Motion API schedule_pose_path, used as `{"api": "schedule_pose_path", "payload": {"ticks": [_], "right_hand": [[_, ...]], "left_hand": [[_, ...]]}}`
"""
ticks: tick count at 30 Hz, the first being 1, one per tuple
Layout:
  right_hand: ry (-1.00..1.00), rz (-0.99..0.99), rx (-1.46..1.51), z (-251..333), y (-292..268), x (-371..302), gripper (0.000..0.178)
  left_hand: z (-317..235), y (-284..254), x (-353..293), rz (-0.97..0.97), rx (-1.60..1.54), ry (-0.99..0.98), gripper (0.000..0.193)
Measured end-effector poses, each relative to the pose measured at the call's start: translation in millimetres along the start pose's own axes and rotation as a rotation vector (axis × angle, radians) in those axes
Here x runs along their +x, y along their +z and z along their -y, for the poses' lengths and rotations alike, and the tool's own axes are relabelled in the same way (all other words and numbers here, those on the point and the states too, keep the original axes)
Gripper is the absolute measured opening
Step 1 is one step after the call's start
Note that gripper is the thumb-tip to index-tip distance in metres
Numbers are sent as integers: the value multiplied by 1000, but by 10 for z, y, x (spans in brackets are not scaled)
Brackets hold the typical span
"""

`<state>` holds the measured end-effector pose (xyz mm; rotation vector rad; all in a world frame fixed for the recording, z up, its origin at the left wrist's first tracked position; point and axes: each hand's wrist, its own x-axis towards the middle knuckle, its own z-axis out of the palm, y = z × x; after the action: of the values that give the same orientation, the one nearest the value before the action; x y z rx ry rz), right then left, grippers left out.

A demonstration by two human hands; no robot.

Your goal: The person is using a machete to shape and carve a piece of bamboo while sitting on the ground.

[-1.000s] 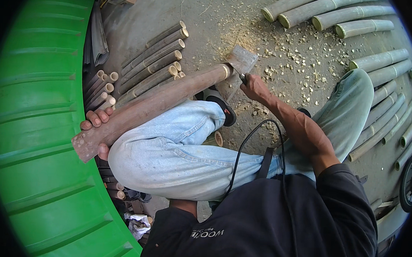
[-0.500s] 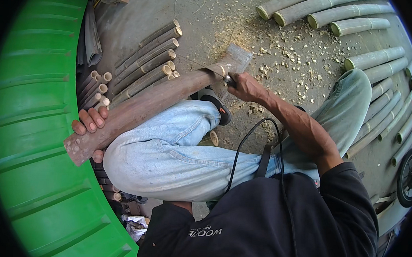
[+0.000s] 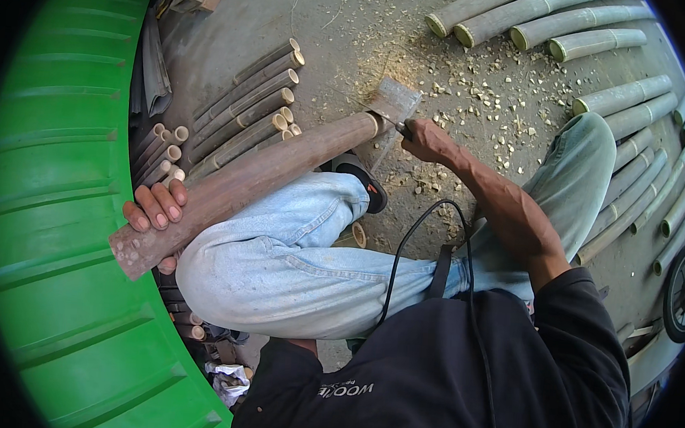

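My left hand wraps around the near end of a thick brown bamboo pole, fingers over the top and a thumb tip below. The pole lies slantwise across my raised left thigh, its far end reaching a pale, scuffed block on the ground. In my right hand is the dark handle of a long knife. Its thin blade, seen nearly edge-on, points up and left past the pole's pale-cut far end. Whether the blade touches the pole I cannot tell.
Cut bamboo lengths lie stacked beyond the pole; thicker ones line the far right. Pale chips litter the ground. A ribbed green panel borders the left. A black cord loops over my lap; a wheel stands at right.
My right hand has moved slightly right with the knife, whose blade went from across the pole to its far tip. The pole's far end now shows its pale cut face.
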<state>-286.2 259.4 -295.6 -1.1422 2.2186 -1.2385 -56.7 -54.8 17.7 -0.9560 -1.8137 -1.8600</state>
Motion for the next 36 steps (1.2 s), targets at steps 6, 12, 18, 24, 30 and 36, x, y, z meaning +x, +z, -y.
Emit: {"api": "schedule_pose_path", "payload": {"ticks": [6,12,18,24,30,36], "right_hand": [[70,57,115,-24,4,-14,21],[144,-24,-55,-138,170,-90,25],[57,-139,21,254,393,-110,25],[123,-89,60,290,289,-99,24],[-243,-134,161,291,262,-140,22],[104,-27,36,226,155,-111,21]], "left_hand": [[60,54,39,-12,-25,33,81],[166,370,-171,-822,315,-88,77],[169,307,-299,-1338,356,-194,50],[151,415,-371,-1108,369,-116,51],[148,395,-458,-957,281,-61,50],[169,350,-581,-865,253,22,47]]}}
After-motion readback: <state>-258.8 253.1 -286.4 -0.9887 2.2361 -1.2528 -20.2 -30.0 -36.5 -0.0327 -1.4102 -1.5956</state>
